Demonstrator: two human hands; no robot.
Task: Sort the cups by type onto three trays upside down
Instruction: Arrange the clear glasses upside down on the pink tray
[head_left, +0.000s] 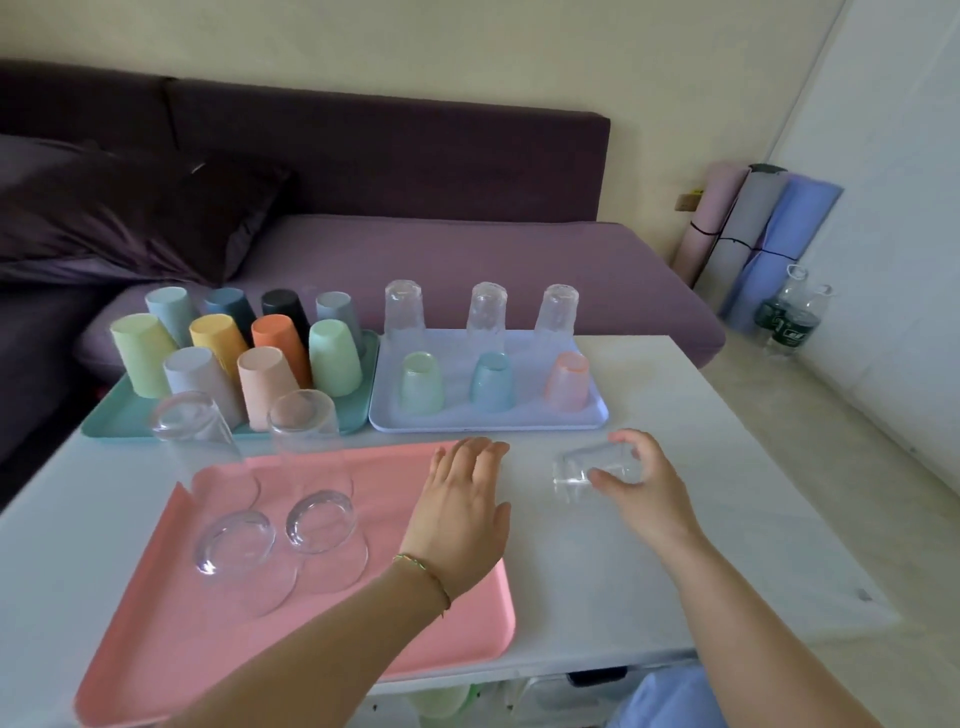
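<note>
Nearest, at seven o'clock, the pink tray (208, 649) held four clear glasses (319, 530) upside down. Over its right edge the left hand (462, 514) hovered flat, fingers straight, holding nothing. At three o'clock from it, the right hand (644, 483) curled around a small clear glass (582, 470), apparently tipped on its side at the white surface (675, 395). Farther, at eleven o'clock, the teal tray (111, 423) carried inverted pastel cups (335, 356); at twelve, the lavender tray (524, 415) carried six more.
</note>
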